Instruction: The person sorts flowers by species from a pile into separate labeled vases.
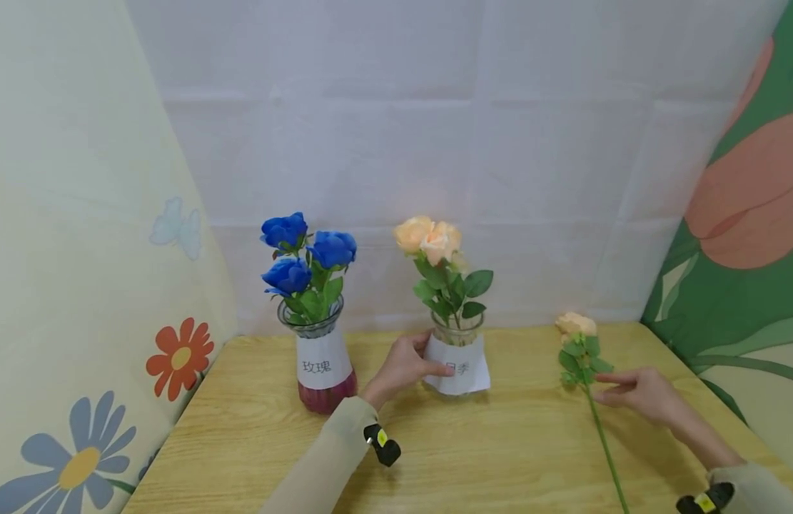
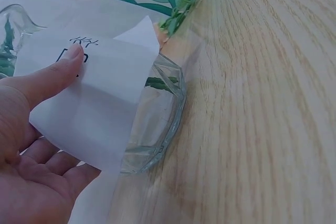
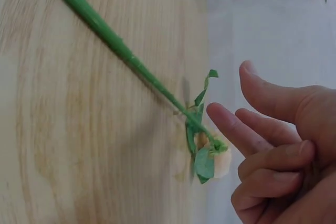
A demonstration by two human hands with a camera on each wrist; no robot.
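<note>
With my left hand point(image 1: 405, 368) I grip the side of a glass vase point(image 2: 157, 114) wrapped in a white paper label point(image 2: 100, 98); the thumb lies across the label's front, the fingers round the far side. Peach roses point(image 1: 437, 239) with green leaves stand upright in this vase. At the right, a single peach rose point(image 1: 574, 325) lies on the table, its long green stem point(image 3: 115, 43) running toward me. My right hand point(image 1: 640, 392) is beside that stem just below the leaves. In the right wrist view its thumb and index finger are spread, with no stem between them.
To the left stands another glass vase point(image 1: 325, 396) with reddish liquid, a paper label and several blue roses point(image 1: 290, 275). The wooden table point(image 1: 499, 442) ends at a white cloth backdrop point(image 1: 531, 143). Flower-patterned cloths hang at the left and right sides.
</note>
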